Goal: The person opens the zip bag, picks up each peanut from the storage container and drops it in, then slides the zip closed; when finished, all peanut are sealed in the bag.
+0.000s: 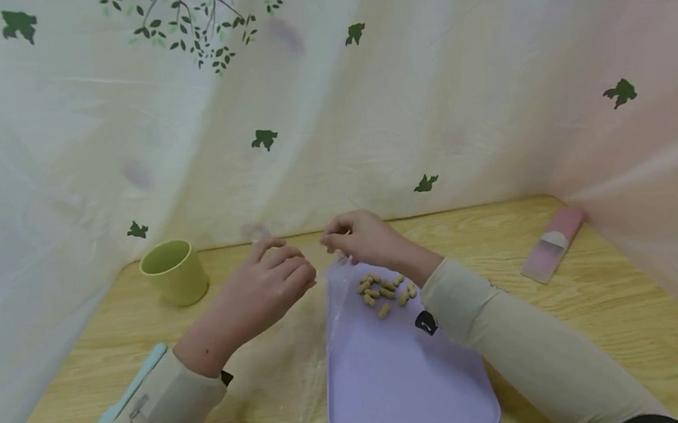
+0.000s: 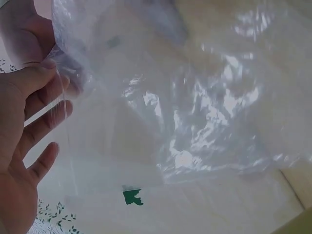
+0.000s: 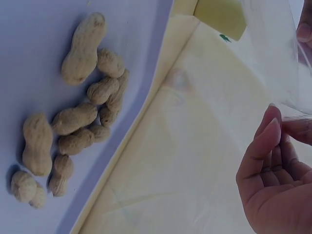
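A clear plastic bag (image 2: pixel 204 112) hangs between my two hands, over the table and the tray's left side. My left hand (image 1: pixel 259 290) pinches the bag's edge between thumb and index finger, the other fingers spread behind the film in the left wrist view. With thumb and fingertip, my right hand (image 1: pixel 375 239) pinches the other side of the edge, above the tray's far end. Several unshelled peanuts (image 3: pixel 73 119) lie in a loose group on the purple tray (image 1: pixel 410 388), just below the right wrist.
A yellow-green cup (image 1: pixel 176 272) stands at the back left. Partly under the left forearm lies a light-blue long-handled utensil (image 1: pixel 125 397). On the right is a flat pink package (image 1: pixel 552 244). A translucent curtain (image 1: pixel 324 99) with green prints surrounds the wooden table.
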`<state>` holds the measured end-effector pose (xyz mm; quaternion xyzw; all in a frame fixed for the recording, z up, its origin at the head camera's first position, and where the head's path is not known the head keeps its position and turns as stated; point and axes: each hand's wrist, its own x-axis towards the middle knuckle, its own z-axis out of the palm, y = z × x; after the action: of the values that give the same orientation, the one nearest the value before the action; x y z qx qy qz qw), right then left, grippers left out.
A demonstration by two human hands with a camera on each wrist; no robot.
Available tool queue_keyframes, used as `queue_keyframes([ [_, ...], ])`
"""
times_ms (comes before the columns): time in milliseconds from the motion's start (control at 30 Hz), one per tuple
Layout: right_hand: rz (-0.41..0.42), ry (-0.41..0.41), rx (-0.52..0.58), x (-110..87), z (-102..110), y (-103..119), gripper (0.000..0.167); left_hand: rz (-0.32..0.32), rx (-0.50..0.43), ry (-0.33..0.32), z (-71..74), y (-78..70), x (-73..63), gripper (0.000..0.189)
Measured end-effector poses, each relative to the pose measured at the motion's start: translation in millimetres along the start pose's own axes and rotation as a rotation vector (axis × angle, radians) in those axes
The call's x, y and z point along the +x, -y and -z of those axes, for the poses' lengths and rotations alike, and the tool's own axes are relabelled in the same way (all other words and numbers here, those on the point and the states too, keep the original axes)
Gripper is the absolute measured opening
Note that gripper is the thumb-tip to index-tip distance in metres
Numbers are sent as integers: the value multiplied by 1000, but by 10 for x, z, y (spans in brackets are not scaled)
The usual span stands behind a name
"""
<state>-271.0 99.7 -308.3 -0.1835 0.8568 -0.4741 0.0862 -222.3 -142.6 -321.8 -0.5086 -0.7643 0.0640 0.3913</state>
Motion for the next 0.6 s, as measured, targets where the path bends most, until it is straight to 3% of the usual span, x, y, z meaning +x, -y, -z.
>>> queue_keyframes([
  [267, -32, -72, -15, -33, 80, -41, 26, 66, 59, 64, 71, -61, -9, 11],
  [600, -35, -88, 0, -57, 84, -65, 25, 146, 102, 31, 135, -33, 1, 18],
])
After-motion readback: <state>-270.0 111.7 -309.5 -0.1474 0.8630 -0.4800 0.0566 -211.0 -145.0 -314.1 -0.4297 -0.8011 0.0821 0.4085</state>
